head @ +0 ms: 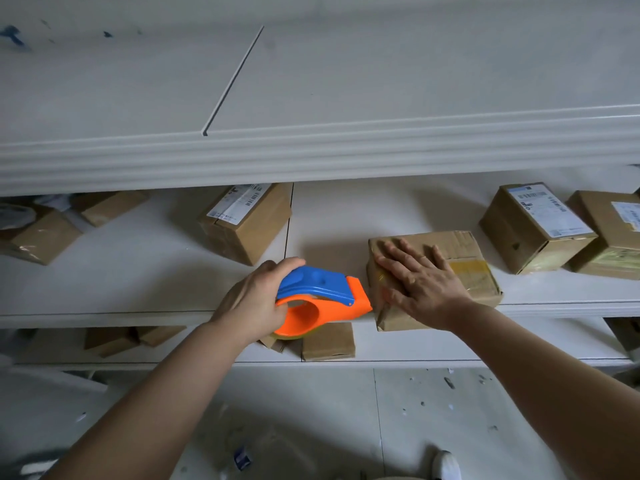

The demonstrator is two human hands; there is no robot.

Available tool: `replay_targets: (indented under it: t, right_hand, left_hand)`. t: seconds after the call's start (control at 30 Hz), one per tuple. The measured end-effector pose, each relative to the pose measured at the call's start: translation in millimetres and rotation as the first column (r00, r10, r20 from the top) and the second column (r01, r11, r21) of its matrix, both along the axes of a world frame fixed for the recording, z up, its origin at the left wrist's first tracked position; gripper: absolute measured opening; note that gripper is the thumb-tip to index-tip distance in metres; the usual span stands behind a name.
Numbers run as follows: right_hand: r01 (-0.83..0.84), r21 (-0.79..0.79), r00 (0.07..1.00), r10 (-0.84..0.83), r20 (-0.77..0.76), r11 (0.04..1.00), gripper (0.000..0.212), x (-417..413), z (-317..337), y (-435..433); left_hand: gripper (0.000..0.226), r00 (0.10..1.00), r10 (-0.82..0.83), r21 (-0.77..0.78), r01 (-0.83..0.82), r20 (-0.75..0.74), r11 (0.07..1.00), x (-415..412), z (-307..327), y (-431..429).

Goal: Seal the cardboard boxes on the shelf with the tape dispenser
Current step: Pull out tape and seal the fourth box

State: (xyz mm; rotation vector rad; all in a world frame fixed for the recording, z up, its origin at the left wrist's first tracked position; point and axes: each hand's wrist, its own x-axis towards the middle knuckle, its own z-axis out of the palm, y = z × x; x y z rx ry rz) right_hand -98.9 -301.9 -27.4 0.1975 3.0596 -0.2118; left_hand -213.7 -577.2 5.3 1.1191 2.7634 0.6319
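Floor [450,410]: pale grey tiles with one dark grout line running toward the bottom edge. Dark paint specks [449,382] are scattered over the right part, with smaller white flecks among them. White shoe [446,464] at the bottom edge, right of centre, only partly in view. Small blue-and-white scrap [242,458] lies on the floor left of the shoe, well apart from it. Blurred white thing [34,468] in the bottom-left corner, can't tell what it is. Blue smudges [12,34] in the upper-left of the view, with a smaller dark-blue spot [108,34] to their right. Dark crumpled plastic [14,216] at the far left edge, blurred.
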Motion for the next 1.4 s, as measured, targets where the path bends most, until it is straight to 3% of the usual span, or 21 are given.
replay_targets:
  t: [0.43, 0.53, 0.6, 0.7, 0.77, 0.93, 1.0, 1.17, 1.33, 1.4]
  right_hand:
    - [-0.001, -0.013, 0.999, 0.001, -0.033, 1.000, 0.087, 5, -3, -5]
    - [0.013, -0.035, 1.000, -0.013, -0.007, 0.999, 0.083, 5, 1, 1]
    - [0.040, -0.044, 0.999, -0.039, 0.023, 0.998, 0.069, 5, 3, 13]
    - [0.036, -0.042, 0.999, -0.035, 0.038, 0.998, 0.061, 6, 3, 18]
    - [0.020, -0.027, 0.999, -0.019, 0.040, 0.999, 0.061, 7, 3, 16]
    - [0.036, -0.059, 0.992, -0.029, 0.124, 0.998, 0.061, 2, 8, 18]
    - [0.031, -0.065, 0.990, -0.021, 0.143, 0.997, 0.061, 1, 9, 19]
    - [0.029, -0.070, 0.985, -0.017, 0.171, 0.997, 0.061, 0, 13, 20]
    - [0.047, -0.140, 0.985, -0.022, 0.172, 0.989, 0.063, 1, 16, 22]
    - [0.055, -0.173, 0.986, -0.027, 0.163, 0.983, 0.065, 1, 18, 23]
  left_hand:
    - [0.048, 0.976, 0.211, -0.229, -0.216, -0.046, 0.949, 2, 33, 46]
    - [0.043, 0.978, 0.071, -0.438, -0.153, -0.199, 0.886, 7, 35, 41]
    - [0.040, 0.967, 0.059, -0.509, -0.182, -0.248, 0.842, 4, 34, 24]
    - [0.052, 0.947, 0.252, -0.309, -0.305, -0.198, 0.901, -9, 41, 4]
    - [0.063, 0.957, 0.276, -0.127, -0.286, -0.089, 0.950, -14, 42, 12]
    - [0.083, 0.964, 0.197, -0.074, -0.186, 0.179, 0.980, -13, 15, 57]
    - [0.084, 0.959, 0.178, -0.046, -0.172, 0.222, 0.984, -12, 3, 72]
    - [0.072, 0.975, 0.134, -0.121, -0.156, -0.175, 0.980, -12, -21, 92]
    - [0.068, 0.923, 0.037, -0.186, -0.117, -0.384, 0.976, -16, -59, 93]
    - [0.077, 0.934, -0.025, -0.268, -0.076, -0.355, 0.960, -9, -68, 92]
